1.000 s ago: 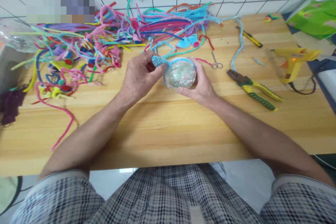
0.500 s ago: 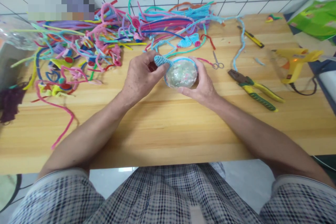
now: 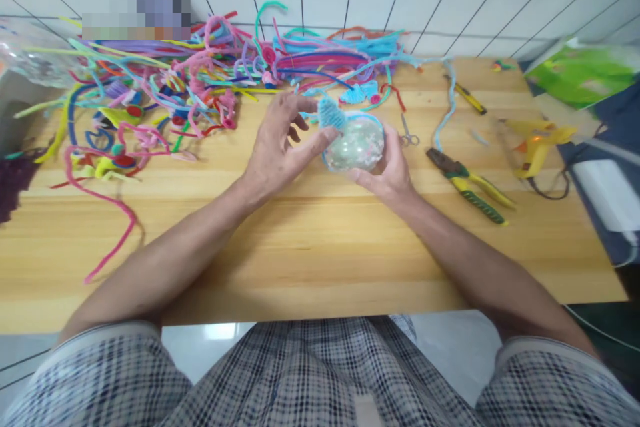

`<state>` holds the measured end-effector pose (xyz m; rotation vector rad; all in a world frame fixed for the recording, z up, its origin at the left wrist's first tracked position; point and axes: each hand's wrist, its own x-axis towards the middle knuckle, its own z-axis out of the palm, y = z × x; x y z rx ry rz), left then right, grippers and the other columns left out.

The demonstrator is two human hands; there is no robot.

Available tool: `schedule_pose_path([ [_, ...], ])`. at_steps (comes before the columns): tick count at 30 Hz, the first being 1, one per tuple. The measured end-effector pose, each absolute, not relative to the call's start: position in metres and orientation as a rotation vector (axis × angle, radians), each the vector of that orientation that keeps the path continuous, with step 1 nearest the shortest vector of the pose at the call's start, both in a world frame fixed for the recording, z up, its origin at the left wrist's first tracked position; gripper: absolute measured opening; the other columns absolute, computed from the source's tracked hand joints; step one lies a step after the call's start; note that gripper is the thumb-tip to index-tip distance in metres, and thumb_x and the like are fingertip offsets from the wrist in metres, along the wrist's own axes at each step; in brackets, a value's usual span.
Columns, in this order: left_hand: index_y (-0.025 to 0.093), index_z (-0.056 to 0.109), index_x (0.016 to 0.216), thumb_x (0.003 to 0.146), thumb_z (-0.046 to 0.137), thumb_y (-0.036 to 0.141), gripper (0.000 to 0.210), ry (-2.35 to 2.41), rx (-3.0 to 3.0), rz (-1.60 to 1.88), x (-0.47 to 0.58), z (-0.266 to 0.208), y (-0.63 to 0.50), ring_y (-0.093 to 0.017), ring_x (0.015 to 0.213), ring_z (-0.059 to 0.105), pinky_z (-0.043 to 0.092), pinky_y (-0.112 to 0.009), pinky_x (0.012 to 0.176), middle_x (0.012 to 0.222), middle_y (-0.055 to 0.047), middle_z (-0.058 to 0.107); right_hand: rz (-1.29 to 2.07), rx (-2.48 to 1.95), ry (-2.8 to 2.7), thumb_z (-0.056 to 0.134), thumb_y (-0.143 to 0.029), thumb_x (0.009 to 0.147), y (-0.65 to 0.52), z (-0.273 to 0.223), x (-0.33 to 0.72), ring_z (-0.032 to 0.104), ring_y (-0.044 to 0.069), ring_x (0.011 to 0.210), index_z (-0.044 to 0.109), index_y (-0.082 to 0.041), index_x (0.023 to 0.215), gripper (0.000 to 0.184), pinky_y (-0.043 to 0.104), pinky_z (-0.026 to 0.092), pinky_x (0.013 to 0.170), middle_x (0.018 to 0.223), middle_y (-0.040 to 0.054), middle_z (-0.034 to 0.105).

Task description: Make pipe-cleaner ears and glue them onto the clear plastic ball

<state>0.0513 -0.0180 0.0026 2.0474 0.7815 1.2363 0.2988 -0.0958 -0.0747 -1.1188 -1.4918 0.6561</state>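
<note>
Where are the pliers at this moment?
In the head view, the pliers lie right of centre on the wooden table, between the small scissors and the yellow glue gun.

Pliers (image 3: 457, 174) right of ball (image 3: 357, 145), glue gun (image 3: 538, 140) farther — pipe cleaners (image 3: 320, 63) behind

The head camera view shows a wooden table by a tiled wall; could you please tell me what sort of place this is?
Probably a small craft workspace: a heap of colourful fuzzy craft stems, a yellow glue gun and pliers on the wooden table suggest it.
</note>
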Motion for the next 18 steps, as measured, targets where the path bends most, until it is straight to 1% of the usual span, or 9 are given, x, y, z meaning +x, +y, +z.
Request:
schedule_pose_path([
  [1, 0.031, 0.074, 0.131, 0.096, 0.083, 0.071, 0.054, 0.728, 2.040, 1.251, 0.051, 0.002, -0.020, -0.026, 0.111, 0.074, 0.064, -0.039, 0.086, 0.136, -0.011, 0.073, 0.649, -1.049, -1.451, 0.095, -0.076, 0.076, -0.096, -0.074, 0.300, 0.057, 0.038, 0.163, 0.042, -0.032, 0.168, 0.114, 0.061, 0.048, 0.136, 0.174, 0.0170, 0.056],
  [3, 0.035, 0.063, 0.152, 0.094, 0.082, 0.076, 0.073, 0.633, 2.013, 1.225, 0.054, -0.003, -0.027, -0.033, 0.142, 0.068, 0.067, -0.046, 0.104, 0.164, -0.014, 0.061, 0.649, -0.979, -1.392, 0.096, -0.076, 0.074, -0.098, -0.071, 0.301, 0.060, 0.037, 0.160, 0.042, -0.034, 0.167, 0.115, 0.060, 0.052, 0.132, 0.171, 0.0165, 0.058],
  [4, 0.037, 0.057, 0.159, 0.094, 0.083, 0.076, 0.081, 0.597, 2.002, 1.215, 0.057, -0.007, -0.031, -0.036, 0.151, 0.062, 0.067, -0.049, 0.108, 0.173, -0.015, 0.054, 0.663, -0.984, -1.385, 0.095, -0.077, 0.074, -0.100, -0.071, 0.301, 0.061, 0.037, 0.159, 0.041, -0.034, 0.167, 0.117, 0.059, 0.054, 0.131, 0.172, 0.0173, 0.058],
  [6, 0.040, 0.048, 0.168, 0.095, 0.083, 0.073, 0.088, 0.546, 1.994, 1.216, 0.064, -0.016, -0.041, -0.038, 0.162, 0.054, 0.065, -0.054, 0.114, 0.180, -0.016, 0.046, 0.695, -1.004, -1.392, 0.094, -0.080, 0.072, -0.106, -0.071, 0.299, 0.063, 0.039, 0.158, 0.041, -0.032, 0.168, 0.120, 0.058, 0.058, 0.127, 0.172, 0.0200, 0.058],
  [8, 0.037, 0.045, 0.170, 0.094, 0.087, 0.068, 0.092, 0.506, 2.022, 1.261, 0.071, -0.023, -0.050, -0.041, 0.165, 0.051, 0.058, -0.061, 0.125, 0.177, -0.018, 0.049, 0.707, -1.014, -1.415, 0.095, -0.077, 0.072, -0.112, -0.074, 0.296, 0.063, 0.040, 0.158, 0.041, -0.031, 0.169, 0.120, 0.058, 0.060, 0.124, 0.173, 0.0216, 0.058],
  [11, 0.031, 0.046, 0.168, 0.089, 0.093, 0.059, 0.096, 0.513, 2.071, 1.333, 0.078, -0.027, -0.062, -0.041, 0.158, 0.057, 0.052, -0.065, 0.132, 0.166, -0.019, 0.059, 0.739, -1.019, -1.504, 0.092, -0.083, 0.072, -0.117, -0.077, 0.296, 0.067, 0.040, 0.154, 0.041, -0.032, 0.171, 0.122, 0.057, 0.063, 0.122, 0.172, 0.0211, 0.059],
  [13, 0.029, 0.046, 0.166, 0.091, 0.092, 0.049, 0.091, 0.537, 2.093, 1.362, 0.080, -0.025, -0.066, -0.040, 0.156, 0.060, 0.053, -0.064, 0.131, 0.162, -0.019, 0.062, 0.756, -1.041, -1.586, 0.090, -0.088, 0.071, -0.117, -0.071, 0.299, 0.066, 0.040, 0.155, 0.041, -0.033, 0.172, 0.125, 0.058, 0.063, 0.122, 0.174, 0.0198, 0.058],
  [16, 0.027, 0.045, 0.165, 0.091, 0.090, 0.039, 0.087, 0.579, 2.110, 1.387, 0.081, -0.021, -0.071, -0.039, 0.154, 0.061, 0.055, -0.063, 0.129, 0.160, -0.019, 0.063, 0.680, -1.031, -1.679, 0.091, -0.091, 0.069, -0.120, -0.047, 0.307, 0.059, 0.040, 0.162, 0.043, -0.035, 0.172, 0.127, 0.063, 0.056, 0.128, 0.177, 0.0177, 0.054],
  [18, 0.029, 0.043, 0.164, 0.088, 0.093, 0.038, 0.092, 0.605, 2.132, 1.366, 0.081, -0.022, -0.074, -0.040, 0.153, 0.063, 0.057, -0.064, 0.127, 0.159, -0.019, 0.064, 0.602, -1.001, -1.715, 0.092, -0.086, 0.075, -0.126, -0.026, 0.310, 0.057, 0.039, 0.163, 0.049, -0.039, 0.168, 0.113, 0.064, 0.053, 0.130, 0.174, 0.0149, 0.057],
])
